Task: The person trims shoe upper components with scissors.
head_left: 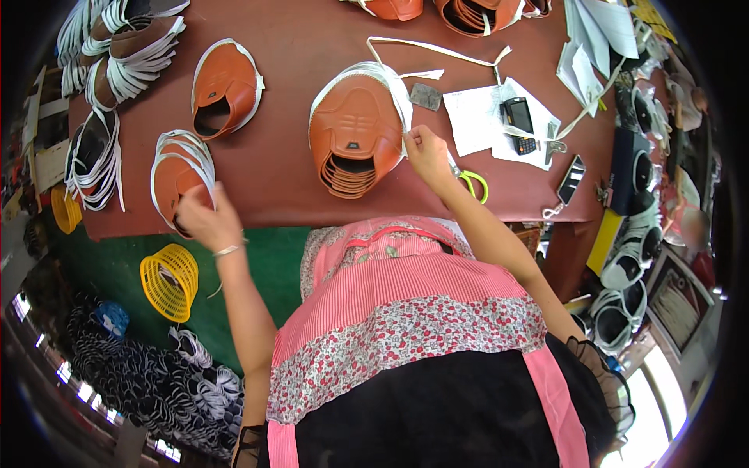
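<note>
A stack of orange leather shoe uppers point(353, 134) edged with white strip lies in the middle of the red-brown table point(289, 70). My right hand point(425, 152) pinches the white strip point(399, 101) at the stack's right edge; the strip loops away toward the far right. My left hand point(204, 217) rests on another pile of orange uppers with white strips point(178, 168) near the table's front left edge, fingers curled over its lower side.
More orange uppers point(226, 86) and bundles of white-trimmed pieces point(97, 156) lie at left and along the far edge. Green-handled scissors point(472, 183), papers point(476, 117), a black calculator point(517, 121) and a phone point(571, 179) sit at right. A yellow basket point(170, 281) lies on the green floor.
</note>
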Motion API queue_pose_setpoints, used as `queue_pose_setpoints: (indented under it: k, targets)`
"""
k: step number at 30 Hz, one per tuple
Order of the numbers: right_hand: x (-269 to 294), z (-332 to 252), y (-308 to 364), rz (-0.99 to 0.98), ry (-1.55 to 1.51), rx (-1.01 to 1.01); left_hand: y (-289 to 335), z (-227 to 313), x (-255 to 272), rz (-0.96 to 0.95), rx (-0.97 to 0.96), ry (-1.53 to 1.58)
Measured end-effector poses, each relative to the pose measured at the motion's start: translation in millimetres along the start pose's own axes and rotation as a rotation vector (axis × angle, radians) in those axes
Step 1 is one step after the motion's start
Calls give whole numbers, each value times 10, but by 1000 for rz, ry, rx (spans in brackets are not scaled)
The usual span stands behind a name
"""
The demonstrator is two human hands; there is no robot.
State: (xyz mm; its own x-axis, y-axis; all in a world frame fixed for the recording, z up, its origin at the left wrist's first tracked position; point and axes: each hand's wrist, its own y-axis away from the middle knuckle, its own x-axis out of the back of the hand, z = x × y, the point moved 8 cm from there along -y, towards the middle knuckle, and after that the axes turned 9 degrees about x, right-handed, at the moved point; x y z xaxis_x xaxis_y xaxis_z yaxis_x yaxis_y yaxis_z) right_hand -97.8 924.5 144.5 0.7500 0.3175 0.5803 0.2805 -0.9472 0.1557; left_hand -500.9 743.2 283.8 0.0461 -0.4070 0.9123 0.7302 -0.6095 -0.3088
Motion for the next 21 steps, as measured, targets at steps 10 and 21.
queue_pose_setpoints:
  k: [10,21]
  targets:
    - [82,10,204,224,-111,-26,2030,481,-789,-1342,1051,1363]
    - [-206,373,198,61,-325,-322,1818,967,-911,-1311,655,1185]
